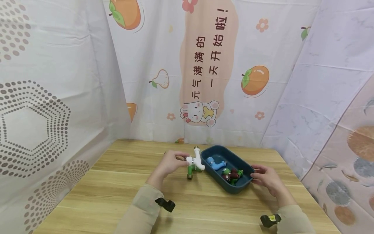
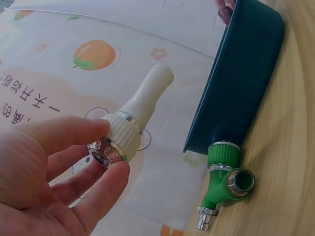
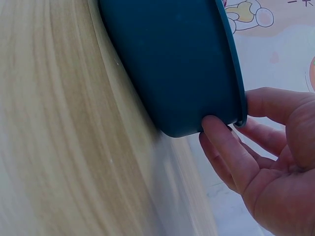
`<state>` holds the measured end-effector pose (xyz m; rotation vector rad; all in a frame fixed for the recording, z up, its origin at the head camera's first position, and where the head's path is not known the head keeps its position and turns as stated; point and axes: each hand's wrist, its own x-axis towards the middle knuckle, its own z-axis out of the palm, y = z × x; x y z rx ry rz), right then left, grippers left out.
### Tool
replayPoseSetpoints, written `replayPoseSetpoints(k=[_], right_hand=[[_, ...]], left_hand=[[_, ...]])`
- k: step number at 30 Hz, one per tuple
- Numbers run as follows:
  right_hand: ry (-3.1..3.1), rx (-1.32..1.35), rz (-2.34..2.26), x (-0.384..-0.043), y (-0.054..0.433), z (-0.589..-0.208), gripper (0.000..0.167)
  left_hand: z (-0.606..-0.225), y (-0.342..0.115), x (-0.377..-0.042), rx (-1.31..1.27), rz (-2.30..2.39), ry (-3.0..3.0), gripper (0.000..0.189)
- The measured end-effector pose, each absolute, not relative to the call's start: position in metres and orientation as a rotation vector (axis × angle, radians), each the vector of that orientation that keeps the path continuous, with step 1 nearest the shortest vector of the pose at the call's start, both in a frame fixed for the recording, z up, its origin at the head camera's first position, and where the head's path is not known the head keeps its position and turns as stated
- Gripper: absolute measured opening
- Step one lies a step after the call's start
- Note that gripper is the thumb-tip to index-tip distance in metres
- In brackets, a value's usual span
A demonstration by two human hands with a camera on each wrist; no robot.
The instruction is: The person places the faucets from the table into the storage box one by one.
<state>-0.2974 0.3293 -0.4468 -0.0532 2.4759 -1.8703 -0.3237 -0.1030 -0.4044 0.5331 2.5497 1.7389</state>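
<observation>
My left hand pinches a white tap by its ribbed collar, thumb on one side and fingers on the other. In the left wrist view the tap is held clear of the table, its metal-ringed open end toward the palm. Just below it, a green tap with a threaded metal outlet lies on the table beside a dark blue basin. My right hand grips the basin's right end, thumb against the outer wall and a finger at the rim. Inside lie a light blue tap and dark red and green pieces, partly overlapping.
The wooden table runs up to a printed curtain at the back. More patterned cloth hangs at the left and right. Black straps sit on both wrists.
</observation>
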Motion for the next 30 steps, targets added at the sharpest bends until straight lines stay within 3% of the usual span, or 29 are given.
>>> replayPoseSetpoints(k=[30], right_hand=[[2.441, -0.060, -1.913, -0.297, 0.330, -0.448, 0.057]], left_hand=[[-0.406, -0.092, -0.326, 0.470, 1.819, 2.508, 0.033]])
